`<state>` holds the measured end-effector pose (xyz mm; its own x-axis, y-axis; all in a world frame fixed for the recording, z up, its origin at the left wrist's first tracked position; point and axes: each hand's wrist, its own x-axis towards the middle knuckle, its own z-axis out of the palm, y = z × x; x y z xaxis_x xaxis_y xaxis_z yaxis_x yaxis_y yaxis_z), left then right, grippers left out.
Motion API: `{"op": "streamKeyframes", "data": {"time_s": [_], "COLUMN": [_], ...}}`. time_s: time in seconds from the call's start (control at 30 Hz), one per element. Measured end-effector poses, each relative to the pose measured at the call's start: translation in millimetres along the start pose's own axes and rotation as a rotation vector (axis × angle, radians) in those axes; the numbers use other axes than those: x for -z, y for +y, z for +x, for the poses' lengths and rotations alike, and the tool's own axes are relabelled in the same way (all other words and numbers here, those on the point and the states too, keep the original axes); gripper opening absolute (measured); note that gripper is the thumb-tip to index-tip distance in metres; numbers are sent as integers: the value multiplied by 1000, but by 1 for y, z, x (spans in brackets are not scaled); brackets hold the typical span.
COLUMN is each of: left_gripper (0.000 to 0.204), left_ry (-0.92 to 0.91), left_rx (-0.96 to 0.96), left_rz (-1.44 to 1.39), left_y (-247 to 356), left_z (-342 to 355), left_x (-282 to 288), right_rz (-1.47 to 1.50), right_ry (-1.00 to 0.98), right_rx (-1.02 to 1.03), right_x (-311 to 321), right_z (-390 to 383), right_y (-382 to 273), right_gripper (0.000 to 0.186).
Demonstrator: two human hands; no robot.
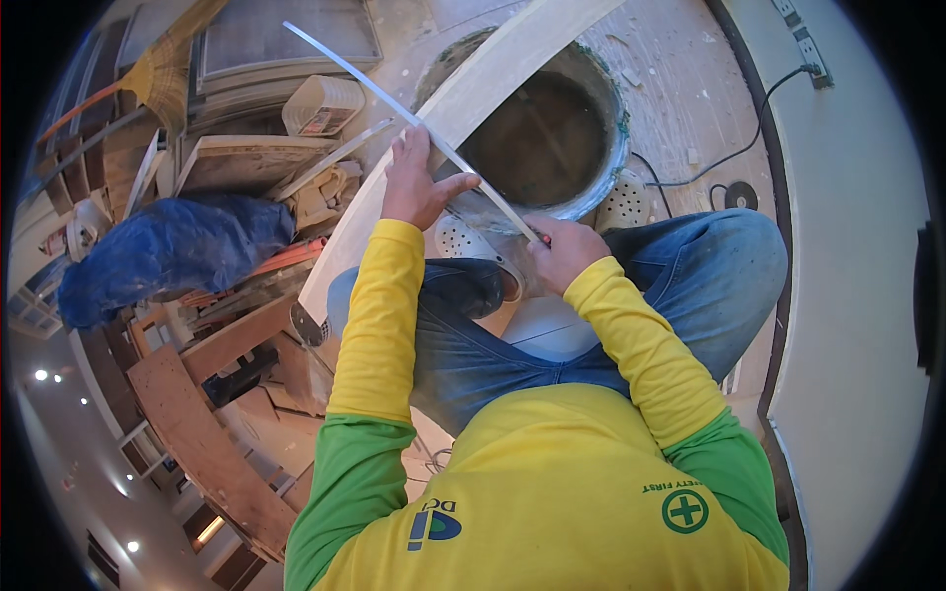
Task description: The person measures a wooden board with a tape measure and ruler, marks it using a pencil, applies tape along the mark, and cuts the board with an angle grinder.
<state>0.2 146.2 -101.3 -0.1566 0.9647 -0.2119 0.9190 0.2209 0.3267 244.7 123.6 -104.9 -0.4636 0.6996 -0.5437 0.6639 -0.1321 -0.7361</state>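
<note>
A long thin silvery strip (pixel 345 69) runs diagonally across a pale long board (pixel 512 34), which lies slantwise over a round tub (pixel 601 98) with dark, murky contents. My left hand (pixel 424 187) holds the strip against the board, thumb stretched along it and fingers curled at its far side. My right hand (pixel 570 254) is closed round the near end of the strip, with a small red-and-black item at the fingers that I cannot make out. My legs (pixel 690 276) are bent around the work, with white perforated clogs (pixel 463 236) below.
At left are stacked panels (pixel 276 39), a broom (pixel 148 79), a white container (pixel 320 103), a blue tarp (pixel 187 251) and wooden boards (pixel 217 433). At right, a cable (pixel 759 118) runs to wall sockets (pixel 810 54) near a black disc (pixel 741 197) and a pale wall (pixel 857 345).
</note>
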Motion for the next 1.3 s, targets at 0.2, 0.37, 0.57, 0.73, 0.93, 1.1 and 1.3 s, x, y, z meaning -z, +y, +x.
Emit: {"op": "streamKeyframes", "data": {"time_s": [0.2, 0.37, 0.57, 0.73, 0.93, 1.1, 1.3], "left_gripper": [105, 105, 105, 105, 103, 101, 101], "left_ry": [-14, -13, -21, -22, -37, -35, -38], "left_rx": [23, 36, 30, 21, 9, 11, 19], "left_rz": [-27, -12, -3, -4, 11, 49, 41], "left_y": [-1, 0, 2, 2, 5, 6, 6], "left_z": [-1, -1, -1, 0, 1, 0, 0], "left_x": [-1, -1, 1, 3, 8, 9, 9], "right_rz": [5, -3, -7, -8, -17, 1, -21], "right_ry": [16, 15, 4, -4, 3, -16, -15], "right_rx": [13, 13, 6, 6, 7, 19, 22], "right_x": [0, -1, 0, 4, 2, 2, 3], "right_z": [-1, 0, 0, -2, -1, -2, -3], "right_y": [0, 1, 0, -4, -1, 0, -1], "right_gripper": [35, 35, 35, 36, 36, 37, 38]}}
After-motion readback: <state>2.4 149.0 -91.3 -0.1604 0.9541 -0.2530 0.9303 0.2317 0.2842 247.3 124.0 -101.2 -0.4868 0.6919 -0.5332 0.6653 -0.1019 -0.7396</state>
